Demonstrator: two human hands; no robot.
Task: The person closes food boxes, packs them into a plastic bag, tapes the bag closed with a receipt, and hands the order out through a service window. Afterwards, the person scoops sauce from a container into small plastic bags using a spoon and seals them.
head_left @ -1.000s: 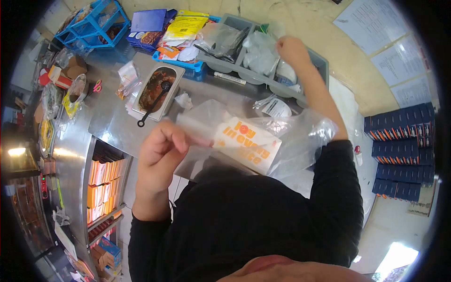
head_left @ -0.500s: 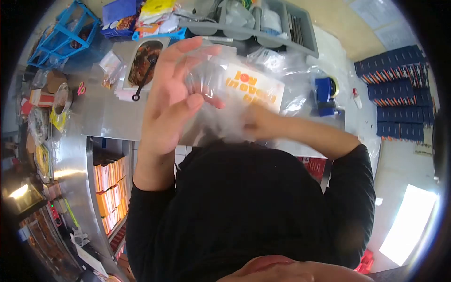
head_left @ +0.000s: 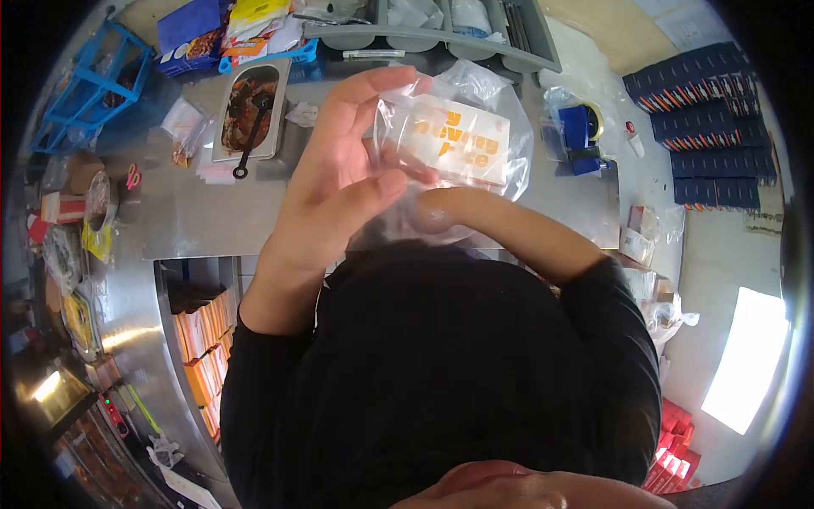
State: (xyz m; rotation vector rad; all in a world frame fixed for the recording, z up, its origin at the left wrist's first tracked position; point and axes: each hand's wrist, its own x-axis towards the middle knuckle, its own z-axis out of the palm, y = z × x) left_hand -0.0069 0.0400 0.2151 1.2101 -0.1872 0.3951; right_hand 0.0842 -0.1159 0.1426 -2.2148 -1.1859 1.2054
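A clear plastic bag (head_left: 519, 140) holds a white box (head_left: 475, 127) with orange lettering, partly readable as "every bite". My left hand (head_left: 343, 161) curls around the bag's left side. Its thumb stands away from the fingers, and some fingertips show through the film by the box's lower left edge. At the bag's near end, my right hand (head_left: 445, 210) is closed on gathered plastic, its fingers partly hidden. Both hands are above the metal counter (head_left: 560, 216), close to my chest.
A metal tray of red sauce (head_left: 236, 136) with a black ladle (head_left: 254, 136) lies left. Behind stands a grey divided holder (head_left: 509, 47). A blue tape dispenser (head_left: 577, 136) is on the right, near stacked dark blue boxes (head_left: 708, 140). A blue basket (head_left: 97, 85) stands far left.
The bagged box shows more fully and sharply, and the right hand has moved left to the bag's near end. The left hand has shifted slightly right. My view has moved too.
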